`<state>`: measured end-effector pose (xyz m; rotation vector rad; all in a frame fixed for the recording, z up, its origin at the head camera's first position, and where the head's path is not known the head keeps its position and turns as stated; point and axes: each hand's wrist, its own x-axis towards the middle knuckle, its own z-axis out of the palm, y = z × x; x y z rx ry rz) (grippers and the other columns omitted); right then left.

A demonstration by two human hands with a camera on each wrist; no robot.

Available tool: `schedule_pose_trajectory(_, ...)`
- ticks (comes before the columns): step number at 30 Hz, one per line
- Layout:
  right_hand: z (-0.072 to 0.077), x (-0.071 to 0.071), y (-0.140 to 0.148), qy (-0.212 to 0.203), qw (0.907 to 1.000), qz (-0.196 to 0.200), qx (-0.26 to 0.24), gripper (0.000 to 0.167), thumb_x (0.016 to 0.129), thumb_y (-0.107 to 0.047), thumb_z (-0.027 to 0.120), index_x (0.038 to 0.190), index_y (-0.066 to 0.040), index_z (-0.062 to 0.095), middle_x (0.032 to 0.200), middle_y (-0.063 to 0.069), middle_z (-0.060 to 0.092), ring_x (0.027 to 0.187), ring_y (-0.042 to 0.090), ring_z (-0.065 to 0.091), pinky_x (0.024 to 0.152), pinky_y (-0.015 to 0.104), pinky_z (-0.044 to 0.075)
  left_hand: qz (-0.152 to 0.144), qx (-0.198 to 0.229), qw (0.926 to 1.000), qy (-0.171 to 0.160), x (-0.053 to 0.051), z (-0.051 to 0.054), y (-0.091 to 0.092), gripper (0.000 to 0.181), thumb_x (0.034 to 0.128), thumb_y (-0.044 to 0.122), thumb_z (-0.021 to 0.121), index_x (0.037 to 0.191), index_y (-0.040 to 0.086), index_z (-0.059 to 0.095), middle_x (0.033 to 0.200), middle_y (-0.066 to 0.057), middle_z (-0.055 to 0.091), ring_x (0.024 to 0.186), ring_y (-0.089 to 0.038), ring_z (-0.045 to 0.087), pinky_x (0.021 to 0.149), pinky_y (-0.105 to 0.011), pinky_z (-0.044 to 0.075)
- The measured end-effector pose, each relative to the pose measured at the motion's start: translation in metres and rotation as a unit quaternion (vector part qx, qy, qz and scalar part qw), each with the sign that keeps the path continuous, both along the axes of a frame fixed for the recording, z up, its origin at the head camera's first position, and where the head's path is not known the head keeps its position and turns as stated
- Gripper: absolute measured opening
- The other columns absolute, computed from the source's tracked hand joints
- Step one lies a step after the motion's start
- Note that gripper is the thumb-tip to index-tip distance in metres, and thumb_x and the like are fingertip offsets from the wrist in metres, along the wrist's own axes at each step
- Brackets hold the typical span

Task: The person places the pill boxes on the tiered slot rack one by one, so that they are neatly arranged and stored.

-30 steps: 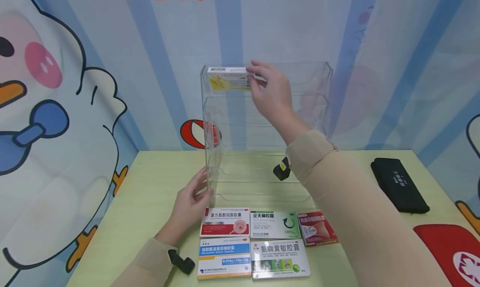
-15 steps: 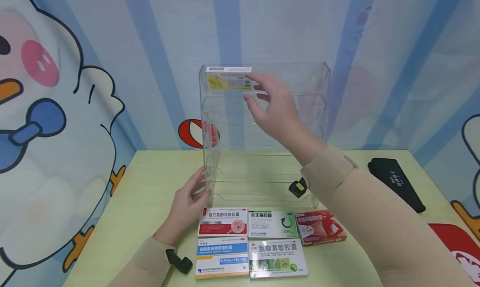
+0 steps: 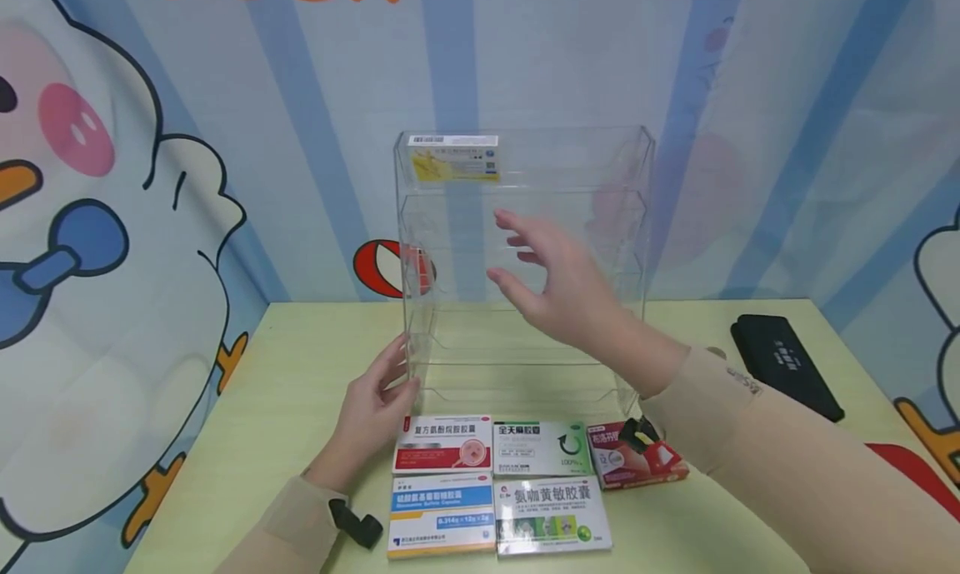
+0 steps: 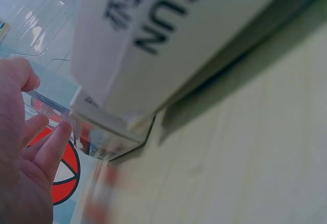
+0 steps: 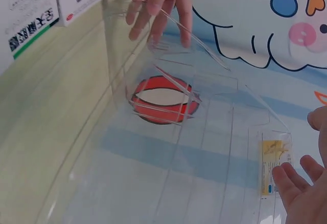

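A clear tiered rack (image 3: pixel 525 363) stands on the table, with a white and yellow box (image 3: pixel 454 159) at the left of its top tier. The left hand (image 3: pixel 369 411) grips the rack's lower left side; the left wrist view shows its fingers (image 4: pixel 51 147) around the clear edge. In front of the rack's middle, the right hand (image 3: pixel 566 287) is held in the air, fingers spread and holding nothing. Before the rack lie a red and white box (image 3: pixel 442 445), a green and white box (image 3: pixel 542 449), a red box (image 3: pixel 637 466), a blue and white box (image 3: pixel 441 516) and a grey-white box (image 3: pixel 552 516).
A black pouch (image 3: pixel 787 366) lies on the table (image 3: pixel 322 341) to the right of the rack. Behind is a printed backdrop (image 3: pixel 330 74) with cartoon figures. Part of a red shape shows at the right edge, beyond the right sleeve (image 3: pixel 787 457).
The right hand has let go of the white and yellow box on the top tier and moved down and slightly to the right. The left hand stays at the rack's side.
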<state>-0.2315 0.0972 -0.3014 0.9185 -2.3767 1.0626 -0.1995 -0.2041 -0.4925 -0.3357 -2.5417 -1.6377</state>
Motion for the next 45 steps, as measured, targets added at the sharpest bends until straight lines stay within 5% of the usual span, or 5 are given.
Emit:
schedule_pose_trajectory(7, -0.029, 0.031, 0.014, -0.012, 0.9981, 0.005, 0.06, 0.073, 0.102, -0.023, 0.08, 0.165, -0.007, 0.048, 0.159, 0.012, 0.063, 0.136, 0.03, 0.07, 0.112, 0.043, 0.064, -0.003, 0.007, 1.0, 0.003, 0.0, -0.001, -0.001, 0.076, 0.1078, 0.014, 0.069, 0.172, 0.039, 0.037, 0.17, -0.008, 0.054, 0.147, -0.035, 0.064, 0.113, -0.05, 0.059)
schedule_pose_trajectory(20, -0.085, 0.091, 0.044, -0.13, 0.9858, 0.013, 0.105, 0.078, 0.102, -0.026, 0.081, 0.168, -0.011, 0.043, 0.157, 0.008, 0.064, 0.135, 0.028, 0.07, 0.109, 0.045, 0.065, 0.003, -0.002, 1.0, 0.004, 0.001, -0.001, -0.002, 0.074, 0.1082, 0.019, 0.069, 0.169, 0.047, 0.037, 0.17, -0.006, 0.054, 0.148, -0.033, 0.063, 0.114, -0.048, 0.06)
schedule_pose_trajectory(32, -0.119, 0.132, 0.074, -0.251, 0.947, -0.04, 0.196, 0.076, 0.09, -0.052, 0.089, 0.155, -0.024, 0.061, 0.145, -0.005, 0.068, 0.117, 0.016, 0.07, 0.1, 0.041, 0.068, -0.003, -0.004, 0.9999, 0.012, 0.0, 0.0, -0.001, 0.075, 0.1081, 0.018, 0.069, 0.17, 0.045, 0.037, 0.17, -0.007, 0.054, 0.149, -0.033, 0.063, 0.113, -0.047, 0.06)
schedule_pose_trajectory(39, -0.13, 0.143, 0.081, -0.309, 0.9278, -0.056, 0.201, 0.082, 0.081, -0.057, 0.094, 0.151, -0.026, 0.065, 0.158, 0.008, 0.063, 0.143, 0.032, 0.062, 0.112, 0.062, 0.061, -0.002, -0.004, 0.9999, 0.014, -0.001, 0.0, -0.001, 0.075, 0.1081, 0.017, 0.069, 0.17, 0.043, 0.037, 0.169, -0.008, 0.055, 0.149, -0.034, 0.063, 0.113, -0.047, 0.06)
schedule_pose_trajectory(45, -0.141, 0.147, 0.082, -0.324, 0.9203, -0.054, 0.213, 0.081, 0.078, -0.054, 0.095, 0.149, -0.026, 0.067, 0.159, 0.011, 0.06, 0.145, 0.035, 0.057, 0.106, 0.063, 0.064, -0.009, 0.006, 0.9997, 0.02, -0.001, -0.002, -0.002, 0.075, 0.1077, 0.015, 0.07, 0.169, 0.045, 0.038, 0.169, -0.007, 0.055, 0.149, -0.034, 0.063, 0.112, -0.044, 0.06)
